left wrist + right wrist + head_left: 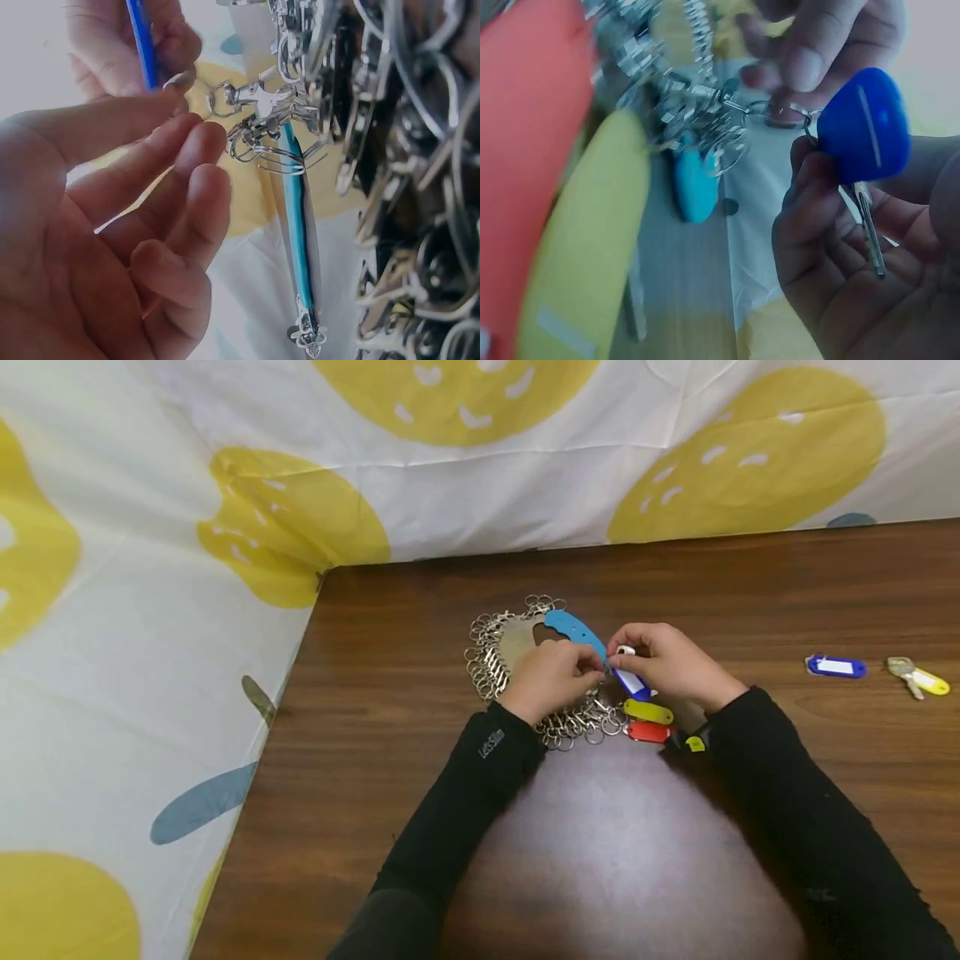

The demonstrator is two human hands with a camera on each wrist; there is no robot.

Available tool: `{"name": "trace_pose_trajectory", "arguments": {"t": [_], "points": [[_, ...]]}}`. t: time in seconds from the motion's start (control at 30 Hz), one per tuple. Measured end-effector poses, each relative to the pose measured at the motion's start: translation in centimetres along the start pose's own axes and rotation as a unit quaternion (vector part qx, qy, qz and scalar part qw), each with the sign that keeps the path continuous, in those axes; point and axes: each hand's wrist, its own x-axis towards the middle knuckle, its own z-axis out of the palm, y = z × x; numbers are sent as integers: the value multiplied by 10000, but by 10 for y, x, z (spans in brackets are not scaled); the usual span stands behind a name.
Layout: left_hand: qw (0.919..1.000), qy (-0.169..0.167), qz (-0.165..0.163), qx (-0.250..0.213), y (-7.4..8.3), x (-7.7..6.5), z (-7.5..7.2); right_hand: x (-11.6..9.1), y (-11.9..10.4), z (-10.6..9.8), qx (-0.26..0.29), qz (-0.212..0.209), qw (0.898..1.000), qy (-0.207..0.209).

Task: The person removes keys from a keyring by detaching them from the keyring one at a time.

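A key-holder hoop with a blue handle [576,631] lies on the table, its rim hung with many metal clips and split rings [480,652]. My left hand [551,677] reaches across the hoop. Its thumb and index finger pinch a split ring [784,114] that hangs from one of the clips. My right hand [671,660] pinches a blue key tag [864,127] beside that ring. From the tag hangs a key [870,232]. Whether the tag's own loop is through the split ring, I cannot tell. A yellow tag [648,712] and a red tag [648,732] lie at the hoop's right edge.
Farther right on the brown table [375,827] lies another blue tag [836,667], and past it a yellow tag [932,682] with a key [907,674]. A white cloth [510,493] with yellow shapes hangs along the back and left edges.
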Motion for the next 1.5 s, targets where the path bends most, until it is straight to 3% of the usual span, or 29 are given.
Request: {"name": "trace_pose_trajectory", "arguments": {"t": [0.17,0.37,0.53,0.73,0.83,1.07,1.2,1.37,1.5], "points": [[9998,-170,-86,1,1,2,1,-1,-3,-2,220,-72,9997,-54],[9998,-153,-76,86,0,3,2,-2,-5,-1,504,-158,9986,-60],[9996,128,116,221,0,0,1,-1,-5,0,564,-260,9980,-109],[9982,531,49,271,1,0,3,0,-4,2,762,-346,9964,-154],[9974,696,5,174,1,0,3,0,-3,2,695,-347,9969,-116],[9961,806,-274,239,-2,0,4,1,-1,3,-259,-233,9993,-123],[9944,877,-486,329,-3,1,5,3,1,5,-530,-314,9980,-148],[9939,912,-550,281,0,0,6,4,1,6,-316,-310,9988,-225],[9952,775,-575,129,1,-1,4,4,1,5,68,-69,9992,-386]]}}
